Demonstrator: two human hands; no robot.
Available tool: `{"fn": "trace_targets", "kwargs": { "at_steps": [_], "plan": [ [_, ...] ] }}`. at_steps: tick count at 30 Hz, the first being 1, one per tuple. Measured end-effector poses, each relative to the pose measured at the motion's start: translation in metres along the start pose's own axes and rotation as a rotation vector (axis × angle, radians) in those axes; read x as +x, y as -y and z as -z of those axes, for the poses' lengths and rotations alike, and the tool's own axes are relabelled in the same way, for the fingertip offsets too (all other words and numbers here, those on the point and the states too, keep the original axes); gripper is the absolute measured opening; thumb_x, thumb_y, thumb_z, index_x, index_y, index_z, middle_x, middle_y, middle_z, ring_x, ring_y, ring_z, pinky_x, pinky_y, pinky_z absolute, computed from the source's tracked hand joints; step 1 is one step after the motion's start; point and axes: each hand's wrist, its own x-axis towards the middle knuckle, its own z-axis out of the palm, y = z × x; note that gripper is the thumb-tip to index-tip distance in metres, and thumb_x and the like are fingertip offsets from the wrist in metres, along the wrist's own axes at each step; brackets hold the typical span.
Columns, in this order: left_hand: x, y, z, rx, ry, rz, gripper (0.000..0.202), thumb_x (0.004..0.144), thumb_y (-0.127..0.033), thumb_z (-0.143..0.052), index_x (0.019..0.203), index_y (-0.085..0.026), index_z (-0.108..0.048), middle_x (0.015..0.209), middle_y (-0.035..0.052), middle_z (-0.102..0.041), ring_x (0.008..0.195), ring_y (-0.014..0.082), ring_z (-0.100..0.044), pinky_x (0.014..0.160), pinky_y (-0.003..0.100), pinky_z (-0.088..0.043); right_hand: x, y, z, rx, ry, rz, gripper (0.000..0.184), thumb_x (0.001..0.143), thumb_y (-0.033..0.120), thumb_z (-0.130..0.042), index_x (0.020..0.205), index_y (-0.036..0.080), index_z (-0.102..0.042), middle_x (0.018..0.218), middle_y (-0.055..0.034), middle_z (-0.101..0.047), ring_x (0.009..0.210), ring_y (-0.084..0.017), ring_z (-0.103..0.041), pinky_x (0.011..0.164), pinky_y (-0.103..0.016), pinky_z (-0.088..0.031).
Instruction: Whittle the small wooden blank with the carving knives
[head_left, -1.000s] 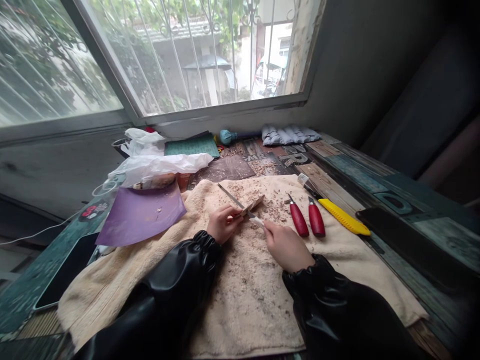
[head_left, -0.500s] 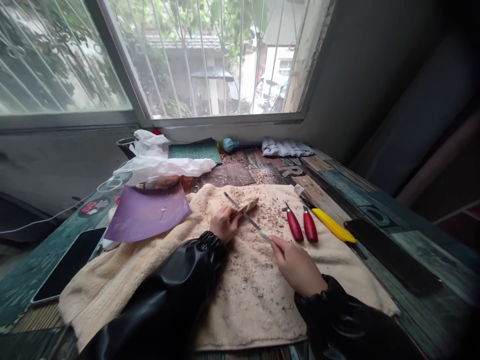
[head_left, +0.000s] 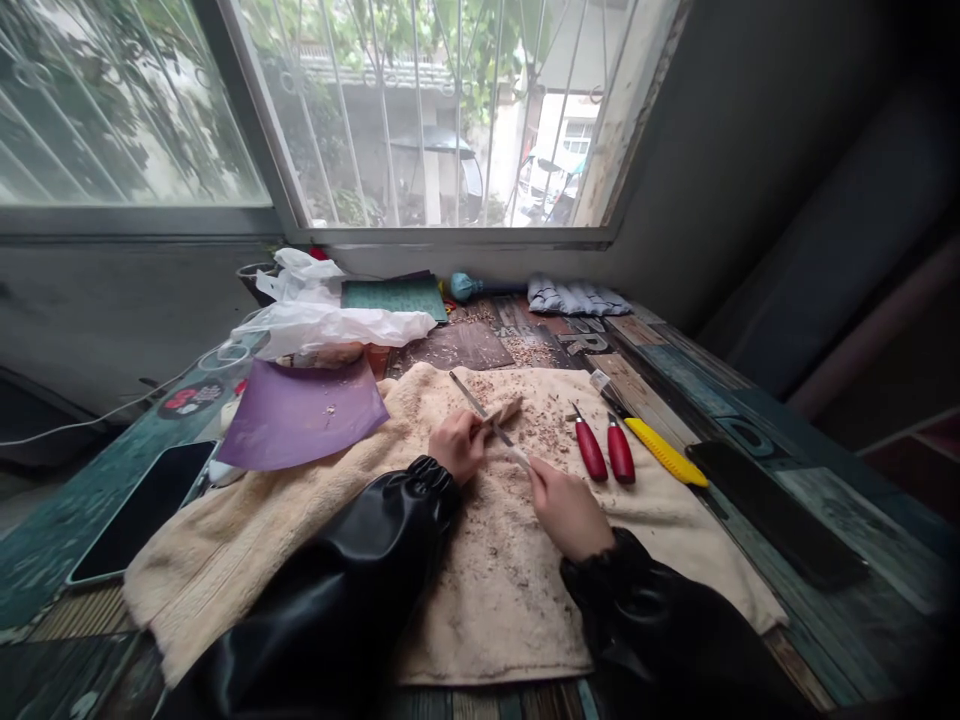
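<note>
A beige towel [head_left: 487, 620], strewn with shavings, spreads beneath the person's hands. The right hand [head_left: 571, 510], the nearer, is closed around the pale end of a file-like tool [head_left: 465, 391]: slim, straight, dark grey. From those fingers it slants away leftward, crossing a small wooden piece [head_left: 510, 409] just beside the left fingertips; whether the two touch is hard to tell. The piece is brown, narrow and short, its surface too small to read. The left hand [head_left: 456, 447] pinches its near end between thumb and fingers, and the remainder juts out rightward and away, over the towel. Farther out, past the towel, a green sheet [head_left: 396, 298] lies near the window wall.
</note>
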Motion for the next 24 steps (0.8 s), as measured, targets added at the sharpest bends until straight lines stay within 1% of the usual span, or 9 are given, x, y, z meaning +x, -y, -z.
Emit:
{"fn": "trace_targets", "kwargs": {
  "at_steps": [2,4,6,8,12,16,20,22,24],
  "plan": [
    [0.002,0.003,0.000,-0.016,-0.004,0.006,0.008,0.072,-0.025,-0.056,0.073,-0.018,-0.054,0.071,0.0022,-0.056,0.063,0.0134,-0.053,0.057,0.025,-0.044,-0.013,-0.011,0.002,0.031,0.001,0.008,0.030,0.084,0.025,-0.030,0.096,0.022,-0.058,0.073,-0.0049,-0.063,0.067,-0.015,-0.056,0.057,-0.022,-0.033],
    [0.002,0.007,0.000,-0.097,0.035,-0.041,0.006,0.072,-0.024,-0.055,0.073,-0.018,-0.055,0.071,0.0020,-0.056,0.064,0.0128,-0.053,0.058,0.025,-0.045,-0.019,-0.016,0.002,0.036,-0.004,0.001,0.030,0.084,0.026,-0.030,0.096,0.021,-0.058,0.072,-0.0049,-0.063,0.068,-0.016,-0.056,0.057,-0.022,-0.033],
    [0.002,0.008,-0.001,-0.180,0.089,-0.112,0.004,0.073,-0.022,-0.054,0.074,-0.018,-0.055,0.072,0.0018,-0.057,0.065,0.0120,-0.054,0.059,0.024,-0.045,-0.014,-0.012,-0.002,0.016,-0.013,-0.007,0.030,0.084,0.026,-0.031,0.097,0.021,-0.058,0.072,-0.0054,-0.063,0.068,-0.016,-0.056,0.057,-0.022,-0.033],
    [0.001,0.007,-0.002,-0.200,0.098,-0.127,0.005,0.073,-0.023,-0.054,0.073,-0.018,-0.055,0.071,0.0017,-0.057,0.063,0.0116,-0.054,0.058,0.023,-0.045,-0.001,-0.001,-0.007,-0.020,-0.028,-0.014,0.030,0.084,0.024,-0.031,0.097,0.021,-0.057,0.073,-0.0062,-0.064,0.068,-0.016,-0.056,0.057,-0.022,-0.033],
    [0.001,0.001,-0.001,-0.080,0.017,-0.015,0.008,0.071,-0.024,-0.056,0.069,-0.017,-0.053,0.066,0.0012,-0.055,0.059,0.0118,-0.052,0.054,0.024,-0.044,0.015,0.017,-0.014,-0.053,-0.043,-0.038,0.031,0.084,0.024,-0.030,0.100,0.022,-0.056,0.071,-0.0059,-0.063,0.063,-0.016,-0.056,0.055,-0.023,-0.031],
    [0.003,0.000,0.000,-0.014,0.006,0.031,0.008,0.070,-0.023,-0.057,0.071,-0.017,-0.053,0.067,0.0014,-0.055,0.059,0.0129,-0.052,0.054,0.025,-0.043,-0.007,0.005,-0.010,-0.033,-0.027,-0.008,0.032,0.084,0.024,-0.029,0.102,0.021,-0.056,0.068,-0.0053,-0.063,0.060,-0.016,-0.056,0.053,-0.023,-0.031],
    [0.002,0.007,-0.002,-0.119,0.047,-0.048,0.007,0.072,-0.025,-0.056,0.073,-0.017,-0.055,0.071,0.0018,-0.057,0.061,0.0119,-0.054,0.057,0.024,-0.045,-0.021,-0.007,-0.009,-0.011,-0.036,-0.001,0.034,0.084,0.024,-0.028,0.105,0.019,-0.054,0.069,-0.0060,-0.063,0.063,-0.016,-0.056,0.054,-0.023,-0.032],
    [0.001,0.010,-0.003,-0.179,0.080,-0.117,0.005,0.073,-0.023,-0.055,0.074,-0.018,-0.056,0.073,0.0018,-0.058,0.063,0.0113,-0.055,0.059,0.023,-0.046,-0.013,-0.002,-0.012,-0.024,-0.041,-0.010,0.033,0.084,0.023,-0.029,0.101,0.019,-0.056,0.069,-0.0060,-0.063,0.063,-0.016,-0.056,0.054,-0.023,-0.032],
    [0.000,0.011,-0.004,-0.191,0.083,-0.134,0.005,0.073,-0.022,-0.055,0.074,-0.018,-0.056,0.072,0.0018,-0.058,0.064,0.0113,-0.055,0.060,0.023,-0.047,0.000,0.007,-0.015,-0.041,-0.051,-0.028,0.031,0.084,0.023,-0.029,0.095,0.019,-0.058,0.070,-0.0060,-0.063,0.063,-0.015,-0.056,0.055,-0.022,-0.031]
  ]
}}
